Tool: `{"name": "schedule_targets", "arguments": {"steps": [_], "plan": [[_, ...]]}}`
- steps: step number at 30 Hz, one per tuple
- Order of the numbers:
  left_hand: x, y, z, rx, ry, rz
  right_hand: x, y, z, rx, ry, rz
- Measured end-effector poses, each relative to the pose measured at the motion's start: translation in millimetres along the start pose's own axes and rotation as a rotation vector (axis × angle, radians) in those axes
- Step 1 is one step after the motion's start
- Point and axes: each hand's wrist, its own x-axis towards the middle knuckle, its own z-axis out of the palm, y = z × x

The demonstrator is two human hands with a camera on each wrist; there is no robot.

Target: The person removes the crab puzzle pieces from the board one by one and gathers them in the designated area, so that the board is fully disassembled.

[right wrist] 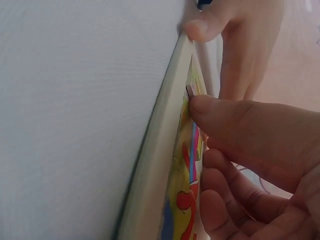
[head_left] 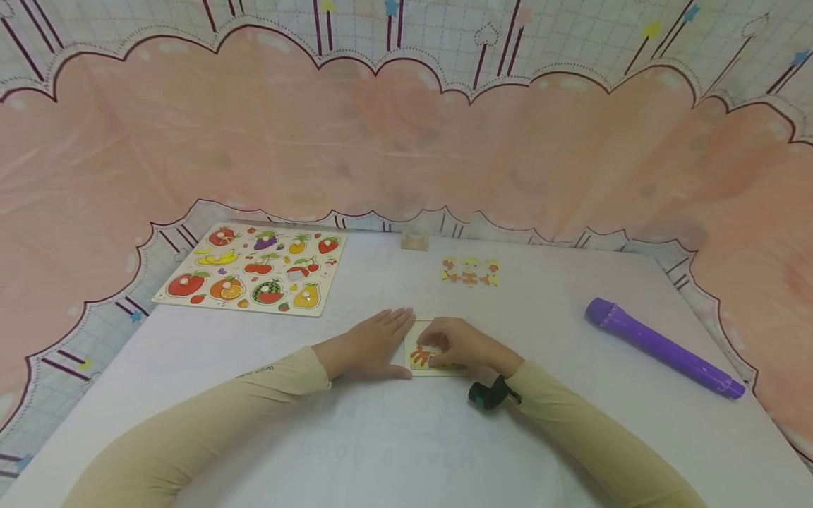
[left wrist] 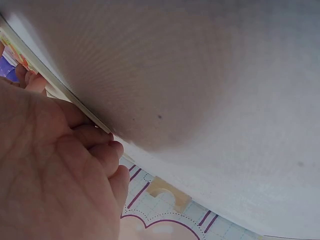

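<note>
Closest of all, two long tan sleeves (head_left: pixel 273 388), coming in from left and right, with a small black thing (head_left: pixel 488 394) at the right wrist. On the white table (head_left: pixel 381 437), between the two hands, a little puzzle board (head_left: pixel 419 373). Thin, flat and face up, with a pale creamy rim and straight sides. Inside, a bright picture, yellow and orange-red, with bits of blue and pink from the side. Near edge running left to right, left edge pointing away from the person. Most of the rest hidden under the right hand (head_left: pixel 466 346), so no telling the long axis. Hard to tell the top of the picture too.

Left hand (head_left: pixel 365 346) flat, fingers stretched out and touching the board's left edge, thumb at the near left corner. Right hand on top, fingers and thumb bent down at the picture; cannot tell about pinching a piece.

Farther back, yellow and red puzzle pieces (head_left: pixel 470 271), close together. Behind, a small wooden block (head_left: pixel 414 242). Off left, a big fruit board (head_left: pixel 219 303); off right, a slanting purple stick (head_left: pixel 663 349).
</note>
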Motion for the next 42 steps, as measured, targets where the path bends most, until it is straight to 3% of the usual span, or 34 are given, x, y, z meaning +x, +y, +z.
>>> {"name": "schedule_targets", "arguments": {"steps": [7, 14, 31, 42], "plan": [[0.6, -0.6, 0.2, -0.011, 0.005, 0.007, 0.1, -3.9, -1.5, -0.05, -0.013, -0.021], [-0.5, 0.2, -0.8, -0.023, -0.008, -0.004, -0.1, -5.9, 0.0, -0.011, -0.032, 0.024], [-0.2, 0.3, -2.2, -0.002, -0.01, 0.008, -2.9, -5.6, 2.6, 0.019, -0.005, -0.018], [2.1, -0.2, -5.9, 0.002, -0.066, -0.008, -2.7, -5.8, 3.2, 0.041, 0.019, -0.023]]}}
